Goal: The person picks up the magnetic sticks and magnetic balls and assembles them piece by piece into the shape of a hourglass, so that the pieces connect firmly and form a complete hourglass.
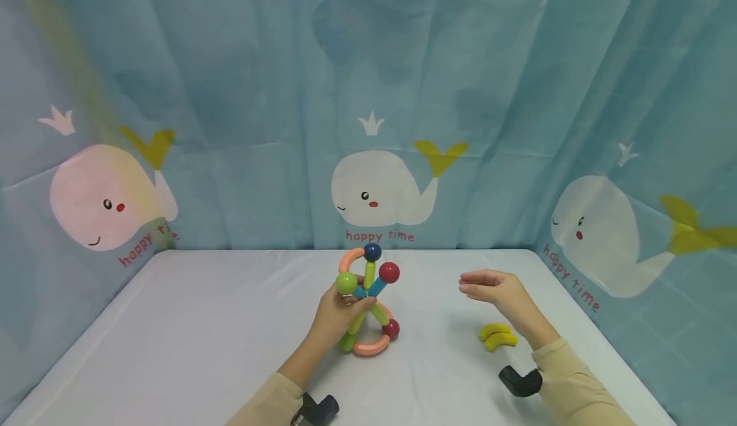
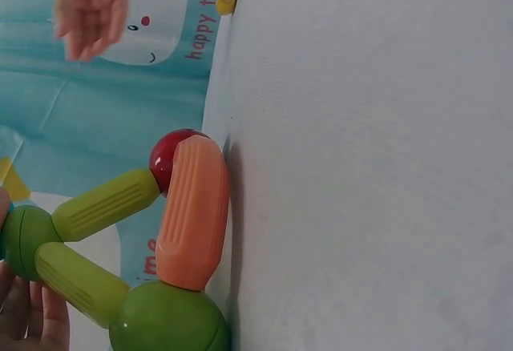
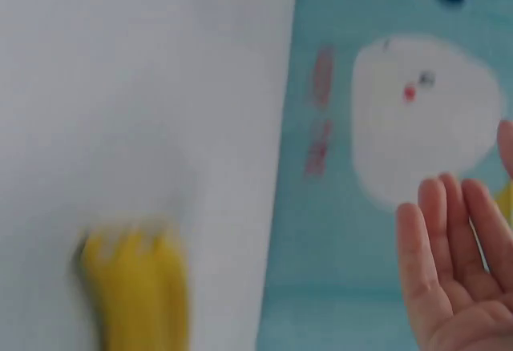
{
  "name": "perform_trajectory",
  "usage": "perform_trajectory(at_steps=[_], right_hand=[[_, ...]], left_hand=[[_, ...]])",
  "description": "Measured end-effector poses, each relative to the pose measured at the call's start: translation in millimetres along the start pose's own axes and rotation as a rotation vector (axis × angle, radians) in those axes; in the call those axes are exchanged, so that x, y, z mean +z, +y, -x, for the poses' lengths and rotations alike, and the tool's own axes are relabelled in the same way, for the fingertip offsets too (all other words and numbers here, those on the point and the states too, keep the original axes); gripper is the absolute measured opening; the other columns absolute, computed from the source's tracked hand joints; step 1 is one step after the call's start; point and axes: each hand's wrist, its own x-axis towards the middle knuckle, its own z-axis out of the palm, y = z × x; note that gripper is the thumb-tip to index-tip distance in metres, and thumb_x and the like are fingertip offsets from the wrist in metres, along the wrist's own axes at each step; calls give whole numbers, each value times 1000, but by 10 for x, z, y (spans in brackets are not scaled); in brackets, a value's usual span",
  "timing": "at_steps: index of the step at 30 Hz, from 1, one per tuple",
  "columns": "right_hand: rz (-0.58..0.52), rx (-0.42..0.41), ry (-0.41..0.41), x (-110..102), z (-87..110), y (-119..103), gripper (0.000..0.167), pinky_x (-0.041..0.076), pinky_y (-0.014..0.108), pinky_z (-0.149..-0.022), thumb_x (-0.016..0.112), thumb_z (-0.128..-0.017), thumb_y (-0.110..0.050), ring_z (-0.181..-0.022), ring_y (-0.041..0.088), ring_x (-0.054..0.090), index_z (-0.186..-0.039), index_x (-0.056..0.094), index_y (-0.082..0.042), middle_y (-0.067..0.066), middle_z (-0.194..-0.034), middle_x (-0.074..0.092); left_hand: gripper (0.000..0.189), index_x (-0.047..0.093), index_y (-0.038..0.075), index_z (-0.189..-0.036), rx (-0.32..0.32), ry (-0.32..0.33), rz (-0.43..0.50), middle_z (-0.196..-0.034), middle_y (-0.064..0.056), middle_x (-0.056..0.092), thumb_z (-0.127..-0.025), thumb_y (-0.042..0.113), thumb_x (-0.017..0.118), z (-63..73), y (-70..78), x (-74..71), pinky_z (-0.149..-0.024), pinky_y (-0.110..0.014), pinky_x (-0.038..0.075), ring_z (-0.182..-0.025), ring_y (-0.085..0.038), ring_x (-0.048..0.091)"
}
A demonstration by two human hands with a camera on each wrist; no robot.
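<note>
My left hand (image 1: 331,318) grips the middle of a ball-and-stick toy model (image 1: 377,314) at the table's centre. Blue and light green sticks meet near the fingers, and a dark blue ball (image 1: 372,252), a red ball (image 1: 389,272) and a green ball (image 1: 346,283) top the upper ends. Curved orange sticks (image 2: 192,215) join the balls low down, close to the tabletop. My right hand (image 1: 499,293) is raised off to the right, fingers extended and holding nothing; its palm shows in the right wrist view. Below it lie curved yellow sticks (image 1: 498,337), side by side.
A white cloth covers the table (image 1: 190,349). Behind it and along both sides hangs a blue curtain (image 1: 247,125) with printed whales. Black wrist mounts (image 1: 521,381) stick out from both sleeves, low over the table.
</note>
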Motion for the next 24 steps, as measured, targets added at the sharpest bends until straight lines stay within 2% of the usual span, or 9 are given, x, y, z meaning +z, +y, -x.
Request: perform_trajectory(at_steps=[4,9,17,21,24], right_hand=[[97,57,-19,-351,81,287,56,48,48,-106,70,-92,-38,-110,11,66,-134,59,-2,14,-133,65],[137,118,-46,-590,146,545,60,45,51,-109,68,-93,-37,-112,11,64,-139,53,-1,15,-136,63],[205,178,-99,-650,117,773,58,43,53,-109,72,-90,-33,-118,20,63,-136,57,-1,11,-130,67],[208,183,-130,-625,59,832,59,50,47,-103,75,-88,-31,-112,19,66,-134,58,0,12,-126,69],[205,185,-152,-600,22,872,58,55,36,-93,78,-85,-30,-104,14,68,-131,60,1,11,-121,72]], left_hand=[[39,64,18,-119,3,5,-14,-115,-5,70,-84,26,80,-3,-4,1,-89,-41,58,-93,-19,62],[39,64,17,-119,9,5,-24,-115,-6,70,-84,26,80,-6,-21,10,-88,-40,58,-93,-18,62],[40,64,18,-119,10,0,1,-116,-5,70,-84,29,80,-7,-42,1,-88,-38,58,-92,-18,62],[40,64,18,-119,7,1,4,-115,-5,70,-84,28,80,-5,-42,1,-85,-36,58,-89,-17,61],[40,64,17,-119,9,4,-2,-114,-6,70,-84,29,80,-4,-43,3,-83,-33,56,-88,-17,60]])
